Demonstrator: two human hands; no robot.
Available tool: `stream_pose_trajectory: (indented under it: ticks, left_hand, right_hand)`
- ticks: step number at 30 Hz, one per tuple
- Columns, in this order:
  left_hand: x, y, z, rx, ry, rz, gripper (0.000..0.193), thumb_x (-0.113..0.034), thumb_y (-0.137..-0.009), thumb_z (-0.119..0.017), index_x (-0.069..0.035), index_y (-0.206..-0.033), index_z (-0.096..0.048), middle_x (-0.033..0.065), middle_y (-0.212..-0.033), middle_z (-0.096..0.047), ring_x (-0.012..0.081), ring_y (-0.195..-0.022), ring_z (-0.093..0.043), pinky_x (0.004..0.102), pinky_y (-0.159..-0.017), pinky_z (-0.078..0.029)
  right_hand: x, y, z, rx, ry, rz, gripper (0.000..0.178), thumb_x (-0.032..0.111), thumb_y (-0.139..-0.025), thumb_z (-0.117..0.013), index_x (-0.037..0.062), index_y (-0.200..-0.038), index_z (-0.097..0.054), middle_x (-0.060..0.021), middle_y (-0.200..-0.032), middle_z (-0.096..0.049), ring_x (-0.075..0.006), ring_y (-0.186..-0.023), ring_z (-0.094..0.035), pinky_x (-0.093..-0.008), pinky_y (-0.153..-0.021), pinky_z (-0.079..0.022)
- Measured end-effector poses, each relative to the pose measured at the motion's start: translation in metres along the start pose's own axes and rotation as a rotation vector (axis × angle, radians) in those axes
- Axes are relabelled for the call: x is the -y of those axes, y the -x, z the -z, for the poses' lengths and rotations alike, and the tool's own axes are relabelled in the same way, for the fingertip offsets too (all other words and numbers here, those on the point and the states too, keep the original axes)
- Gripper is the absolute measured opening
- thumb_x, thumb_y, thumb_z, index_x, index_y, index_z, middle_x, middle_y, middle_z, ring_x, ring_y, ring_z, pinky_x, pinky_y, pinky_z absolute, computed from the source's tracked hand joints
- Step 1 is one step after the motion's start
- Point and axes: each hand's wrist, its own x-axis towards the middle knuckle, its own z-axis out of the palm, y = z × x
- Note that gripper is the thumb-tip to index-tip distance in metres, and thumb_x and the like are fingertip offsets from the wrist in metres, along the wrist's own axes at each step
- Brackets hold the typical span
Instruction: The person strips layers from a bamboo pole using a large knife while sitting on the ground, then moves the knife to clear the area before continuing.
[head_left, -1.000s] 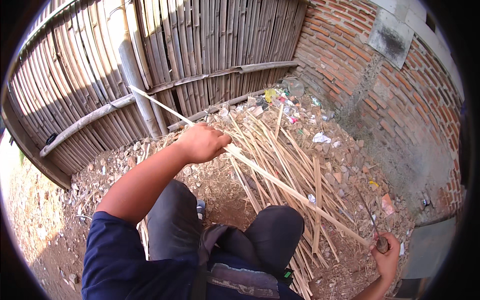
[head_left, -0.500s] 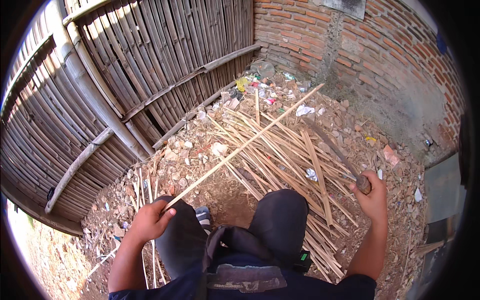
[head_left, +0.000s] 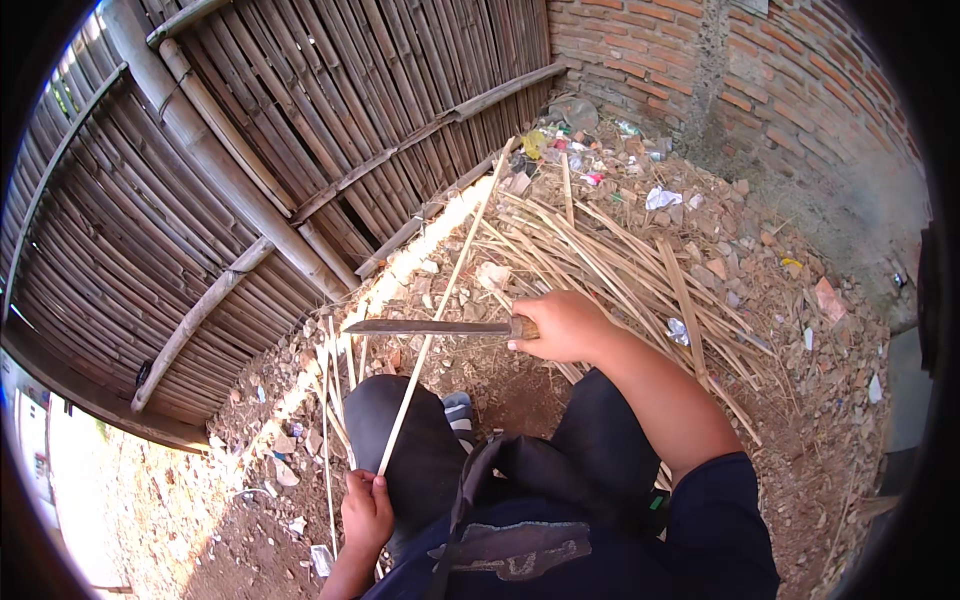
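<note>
My left hand [head_left: 367,510] is closed around the near end of a long, pale bamboo strip [head_left: 458,275], beside my left knee. The strip slants up and away toward the fence. My right hand [head_left: 562,326] grips the wooden handle of a machete [head_left: 435,328], in front of my knees. Its dark blade points left and crosses the strip; whether they touch, I cannot tell. Beyond and right of my right hand lies a loose pile of split bamboo strips [head_left: 640,275]. A few more strips [head_left: 330,420] lean or lie by my left leg.
A bamboo fence [head_left: 400,90] rises at the left and back, meeting a brick wall [head_left: 640,60] at the far corner. Stones, rubble and litter [head_left: 590,170] cover the ground. Sunlight falls along the fence's foot. My bent knees [head_left: 405,420] frame the near space.
My right hand has swung the machete leftward from the right side, across the strip. My left hand has moved nearer my body, and the strip stands steeper in view. The view has shifted.
</note>
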Motion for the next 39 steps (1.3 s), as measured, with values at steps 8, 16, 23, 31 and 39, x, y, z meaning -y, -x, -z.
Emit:
stream_pose_trajectory:
  ticks: [8,16,23,31,39]
  left_hand:
    - [0.027,0.009,0.009,0.027,-0.051,-0.001,0.018,-0.016,-0.102,-0.057,0.0,-0.106,-0.05,0.0187,-0.071,-0.065,0.0426,-0.064,-0.066,0.0497,-0.057,-0.05]
    - [0.049,0.006,0.008,0.062,-0.06,-0.001,0.019,-0.015,-0.101,-0.059,0.0,-0.107,-0.049,0.0224,-0.077,-0.066,0.0446,-0.065,-0.067,0.0501,-0.059,-0.053]
    - [0.071,-0.001,0.007,0.095,-0.02,-0.109,0.021,-0.014,-0.101,-0.059,-0.001,-0.113,-0.046,0.0218,-0.076,-0.063,0.043,-0.062,-0.064,0.0493,-0.056,-0.048]
    - [0.053,-0.016,0.032,0.264,0.06,-0.029,0.023,-0.017,-0.104,-0.059,0.001,-0.112,-0.049,0.0125,-0.064,-0.059,0.0318,-0.056,-0.062,0.0404,-0.055,-0.046]
    - [0.044,-0.011,0.03,0.24,0.022,0.049,0.029,-0.024,-0.103,-0.063,0.001,-0.111,-0.051,0.0136,-0.065,-0.061,0.0326,-0.058,-0.063,0.0407,-0.056,-0.048]
  right_hand:
    - [-0.003,-0.059,-0.054,0.107,0.001,0.065,0.037,0.037,-0.084,-0.078,0.0125,-0.11,-0.069,-0.0164,-0.079,-0.069,-0.0401,-0.082,-0.069,-0.0518,-0.074,-0.054]
    - [-0.007,-0.056,-0.075,0.113,-0.01,-0.007,0.037,0.033,-0.083,-0.077,0.0123,-0.111,-0.068,-0.0174,-0.082,-0.069,-0.0377,-0.084,-0.069,-0.052,-0.073,-0.053]
    - [-0.05,-0.07,-0.075,0.089,-0.128,-0.195,0.032,0.031,-0.083,-0.078,0.0086,-0.105,-0.07,-0.0175,-0.092,-0.072,-0.04,-0.091,-0.069,-0.0496,-0.079,-0.055]
    - [-0.031,-0.058,-0.09,0.016,-0.109,-0.033,0.038,0.031,-0.083,-0.079,0.0072,-0.111,-0.07,-0.0196,-0.084,-0.07,-0.0406,-0.083,-0.068,-0.0496,-0.072,-0.052]
    - [-0.027,-0.055,-0.077,0.079,-0.085,0.001,0.035,0.032,-0.081,-0.077,0.013,-0.11,-0.071,-0.0156,-0.08,-0.069,-0.0386,-0.08,-0.069,-0.0518,-0.071,-0.054]
